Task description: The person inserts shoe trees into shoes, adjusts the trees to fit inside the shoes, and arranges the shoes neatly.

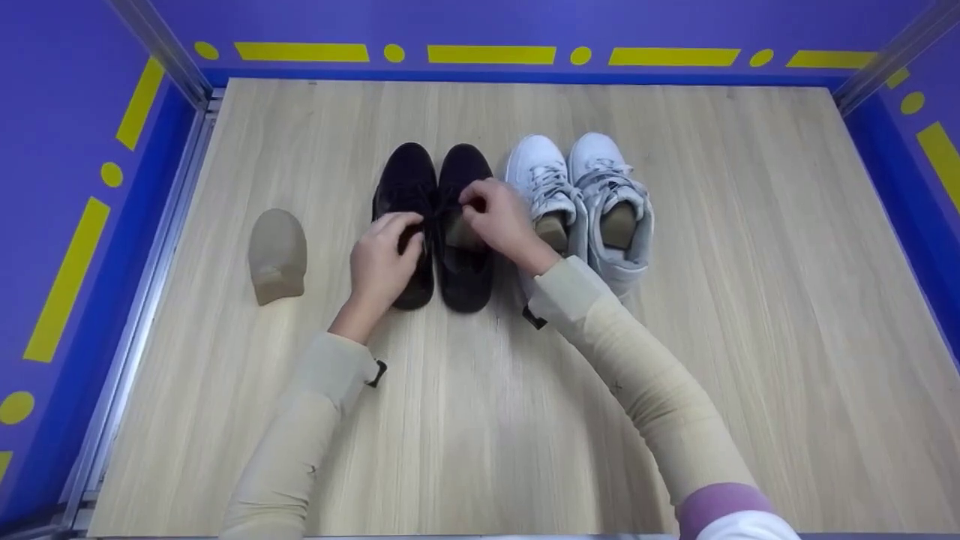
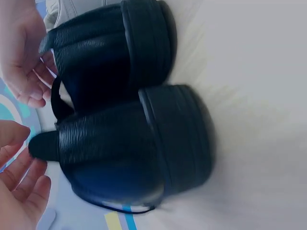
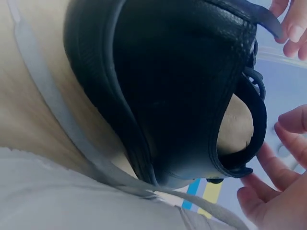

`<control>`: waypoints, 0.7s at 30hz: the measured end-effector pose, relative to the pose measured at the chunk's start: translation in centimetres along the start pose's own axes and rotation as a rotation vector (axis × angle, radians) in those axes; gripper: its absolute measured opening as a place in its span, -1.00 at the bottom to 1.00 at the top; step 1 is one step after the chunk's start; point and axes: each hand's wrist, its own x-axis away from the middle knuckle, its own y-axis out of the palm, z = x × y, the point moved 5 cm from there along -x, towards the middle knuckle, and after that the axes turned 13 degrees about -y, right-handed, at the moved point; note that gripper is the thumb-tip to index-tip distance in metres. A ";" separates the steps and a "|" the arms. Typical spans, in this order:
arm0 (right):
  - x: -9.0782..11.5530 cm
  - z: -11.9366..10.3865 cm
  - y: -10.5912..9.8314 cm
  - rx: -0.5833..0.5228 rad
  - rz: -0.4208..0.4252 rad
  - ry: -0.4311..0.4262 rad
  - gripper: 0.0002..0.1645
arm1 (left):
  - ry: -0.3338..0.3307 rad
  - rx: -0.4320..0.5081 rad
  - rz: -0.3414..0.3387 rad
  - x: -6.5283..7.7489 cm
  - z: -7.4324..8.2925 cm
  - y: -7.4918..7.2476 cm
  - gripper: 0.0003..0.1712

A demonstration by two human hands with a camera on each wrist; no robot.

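Note:
Two black lace-up shoes stand side by side in the head view, a left one [image 1: 405,172] and a right one [image 1: 466,289], toes pointing away. My left hand [image 1: 382,259] is over the left shoe's opening, thumb and fingers loosely bent with a gap between them. Above the right shoe's laces hovers my right hand [image 1: 504,221], its fingers bent and apart. A beige shoe tree [image 3: 237,125] shows inside the right shoe in the right wrist view. The left shoe's inside is mostly hidden by my hand. Neither hand visibly grips anything.
A loose beige shoe tree [image 1: 277,247] lies on the wooden table [image 1: 450,450] to the left. Two white sneakers [image 1: 536,154] stand close on the right, each with a brownish shoe tree inside. Blue panels [image 1: 487,22] with yellow marks border the table.

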 end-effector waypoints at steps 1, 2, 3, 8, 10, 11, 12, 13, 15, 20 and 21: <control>0.0 -0.1 0.1 -0.004 -0.001 -0.010 -0.84 | -0.001 0.007 0.005 0.0 -0.2 -0.3 -0.76; -0.1 -0.2 0.2 -0.007 -0.004 -0.020 -0.84 | -0.005 0.010 0.011 0.1 -0.5 -0.5 -0.76; -0.1 -0.4 0.3 -0.007 -0.009 -0.028 -0.83 | -0.010 0.010 0.019 0.1 -0.7 -0.8 -0.76; -0.3 -0.9 0.9 0.006 -0.063 -0.068 -0.76 | -0.039 0.001 0.058 0.0 -2.1 -1.9 -0.78; -0.4 -1.0 1.2 0.005 -0.081 -0.077 -0.72 | -0.047 -0.004 0.074 0.0 -2.5 -2.2 -0.78; -0.5 -1.1 1.3 0.004 -0.086 -0.081 -0.71 | -0.051 -0.009 0.081 0.0 -2.7 -2.4 -0.78; -0.5 -1.1 1.4 0.004 -0.092 -0.086 -0.69 | -0.058 -0.015 0.086 0.0 -3.0 -2.5 -0.77; -0.5 -1.1 1.5 0.002 -0.096 -0.096 -0.67 | -0.066 -0.024 0.089 0.1 -3.2 -2.6 -0.77; -0.6 -1.3 1.6 0.009 -0.104 -0.121 -0.64 | -0.081 -0.028 0.093 0.1 -3.5 -2.9 -0.77; -0.7 -2.0 2.2 0.089 -0.152 -0.208 -0.57 | -0.108 -0.022 0.101 0.2 -4.4 -3.3 -0.77; -0.7 -2.0 2.3 0.105 -0.165 -0.220 -0.55 | -0.111 -0.020 0.104 0.2 -4.5 -3.5 -0.77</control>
